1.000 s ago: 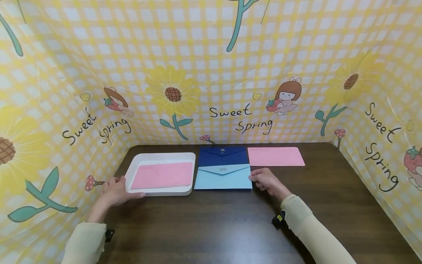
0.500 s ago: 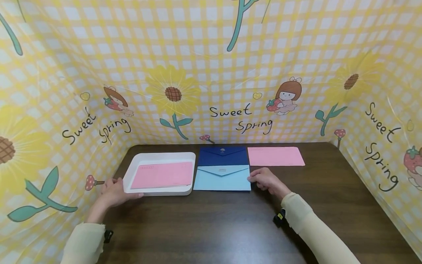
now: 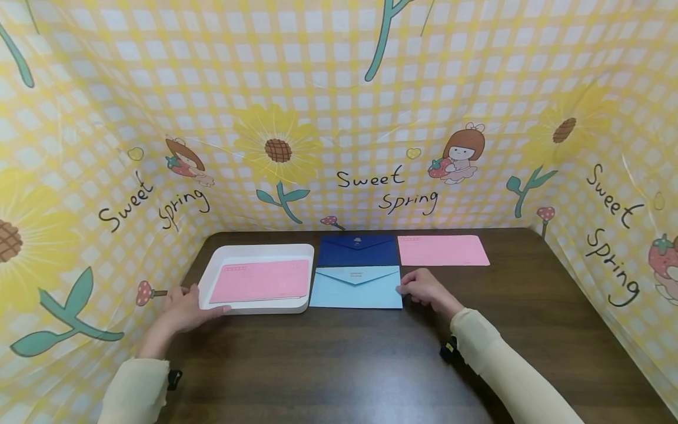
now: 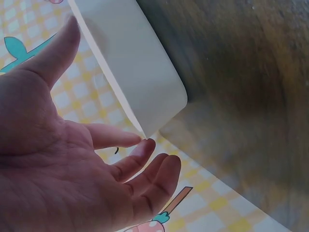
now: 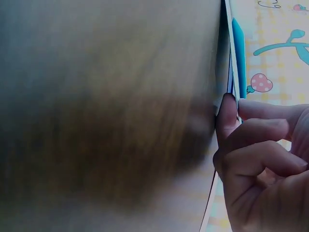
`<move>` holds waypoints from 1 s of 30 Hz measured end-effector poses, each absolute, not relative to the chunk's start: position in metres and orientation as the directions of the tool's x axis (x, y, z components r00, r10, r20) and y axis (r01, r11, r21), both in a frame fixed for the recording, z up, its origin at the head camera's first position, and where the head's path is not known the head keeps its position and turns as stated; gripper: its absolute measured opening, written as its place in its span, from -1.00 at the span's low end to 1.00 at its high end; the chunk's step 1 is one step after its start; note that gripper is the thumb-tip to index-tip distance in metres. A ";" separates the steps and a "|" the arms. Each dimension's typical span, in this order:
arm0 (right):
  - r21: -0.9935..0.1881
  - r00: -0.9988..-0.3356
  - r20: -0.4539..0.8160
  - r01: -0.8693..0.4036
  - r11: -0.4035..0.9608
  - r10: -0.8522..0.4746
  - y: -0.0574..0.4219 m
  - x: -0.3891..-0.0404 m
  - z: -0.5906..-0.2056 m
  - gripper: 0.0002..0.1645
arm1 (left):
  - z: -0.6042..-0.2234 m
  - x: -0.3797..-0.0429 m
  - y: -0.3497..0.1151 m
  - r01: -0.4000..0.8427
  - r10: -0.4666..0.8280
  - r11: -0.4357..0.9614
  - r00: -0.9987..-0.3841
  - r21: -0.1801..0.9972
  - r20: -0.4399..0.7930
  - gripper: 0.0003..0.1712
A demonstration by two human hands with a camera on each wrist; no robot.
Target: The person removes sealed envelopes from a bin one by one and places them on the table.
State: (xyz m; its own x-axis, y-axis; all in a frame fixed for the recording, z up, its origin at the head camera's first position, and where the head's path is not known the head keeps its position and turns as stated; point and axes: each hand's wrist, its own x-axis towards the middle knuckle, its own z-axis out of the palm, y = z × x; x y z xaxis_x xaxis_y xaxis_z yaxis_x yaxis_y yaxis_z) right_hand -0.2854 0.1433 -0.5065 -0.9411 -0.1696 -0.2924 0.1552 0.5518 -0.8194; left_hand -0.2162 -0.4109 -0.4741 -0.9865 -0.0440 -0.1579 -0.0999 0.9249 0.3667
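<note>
A yellow-and-white gingham cloth (image 3: 339, 106), printed with sunflowers and "Sweet Spring", rises behind the white tray and along both sides. Beneath the tray spreads a dark wood-grain table (image 3: 339, 359). The shallow, round-cornered white tray (image 3: 265, 251) itself sits toward the far left of the tabletop. Just to the tray's right lies a light-blue envelope (image 3: 356, 291), its pointed flap uppermost. Inside the tray, lying flat and slightly askew, is a pink postal envelope (image 3: 259, 281) with a row of small boxes printed on it. A second pink envelope (image 3: 444, 251) lies well to the tray's right. Between it and the tray, behind the light-blue one, is a navy envelope (image 3: 357, 251) with a small pale emblem.

The left hand (image 3: 185, 309) spans the tray's near left corner, thumb and fingers spread wide and touching it. The right hand (image 3: 426, 290), well right of the tray, pinches the light-blue envelope's right edge between thumb and forefinger, the other fingers curled.
</note>
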 end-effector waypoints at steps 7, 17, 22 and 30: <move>-0.776 -0.950 -0.282 0.142 0.615 -0.137 0.142 -0.288 -0.506 -0.84 | -0.479 -0.216 -0.412 -0.090 -0.041 0.925 -0.990 0.368 -0.138 0.48; -0.755 -0.954 -0.261 0.106 0.647 -0.148 0.142 -0.290 -0.505 -0.81 | -0.482 -0.218 -0.410 -0.070 -0.040 0.927 -0.995 0.368 -0.088 0.35; -0.743 -0.957 -0.243 0.078 0.665 -0.159 0.143 -0.289 -0.505 -0.77 | -0.468 -0.213 -0.399 -0.086 -0.047 0.935 -0.992 0.344 -0.120 0.25; -0.714 -0.960 -0.228 0.050 0.698 -0.164 0.144 -0.294 -0.504 -0.73 | -0.456 -0.211 -0.389 -0.146 -0.091 0.933 -0.980 0.328 -0.179 0.31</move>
State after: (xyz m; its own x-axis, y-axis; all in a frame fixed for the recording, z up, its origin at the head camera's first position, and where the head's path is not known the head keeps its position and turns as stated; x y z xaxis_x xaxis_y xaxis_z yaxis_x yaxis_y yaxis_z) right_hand -0.2943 0.1439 -0.5042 -0.9598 -0.1640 -0.2280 0.0504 0.6979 -0.7144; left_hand -0.2113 -0.3886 -0.4557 -0.9796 -0.0906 -0.1794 -0.1463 0.9334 0.3275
